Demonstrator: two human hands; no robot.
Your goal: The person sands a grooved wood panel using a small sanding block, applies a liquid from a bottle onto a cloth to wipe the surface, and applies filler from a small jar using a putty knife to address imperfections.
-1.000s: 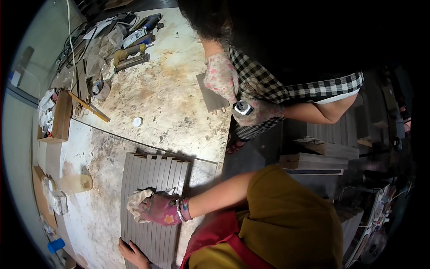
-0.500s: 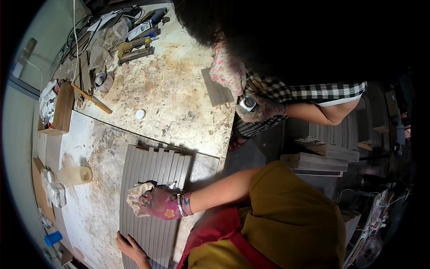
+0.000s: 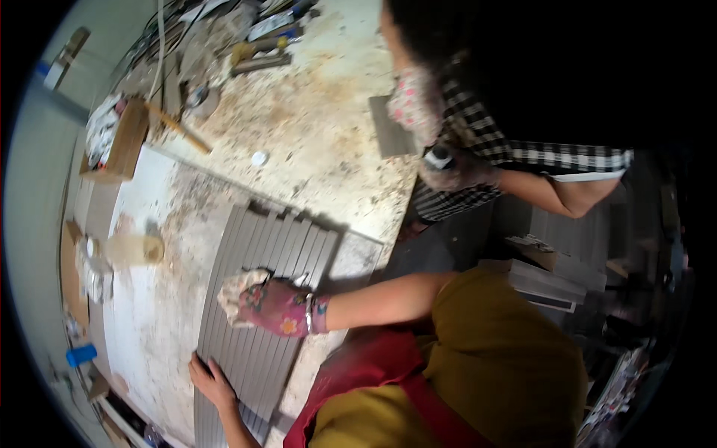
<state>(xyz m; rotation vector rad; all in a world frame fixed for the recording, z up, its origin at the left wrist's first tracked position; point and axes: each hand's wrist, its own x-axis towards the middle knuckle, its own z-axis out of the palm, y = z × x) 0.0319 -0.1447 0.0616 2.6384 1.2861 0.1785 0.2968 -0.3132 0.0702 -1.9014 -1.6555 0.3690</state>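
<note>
Long grey slats (image 3: 280,246) lie side by side in a flat row on the worktable. My right hand (image 3: 282,308), in a purple glove with a flower print, is closed round a crumpled cream rag (image 3: 236,300) and presses it on the middle of the row. Bare and lying flat, my left hand (image 3: 214,379) rests on the slats' left edge, nearer to me, with its fingers stretched out. Its fingertips reach over that edge.
Across the stained worktable (image 3: 321,119) a co-worker's gloved hands (image 3: 418,104) handle a grey board (image 3: 388,127) and a dark tool. A plastic bottle (image 3: 138,249), a wooden box (image 3: 123,142), a white cap (image 3: 259,158) and a nail gun (image 3: 261,56) lie about.
The whole view has shifted and tilted, moving the table and slats right and upward in the picture. Both my hands stay on the slats, the rag still in my right.
</note>
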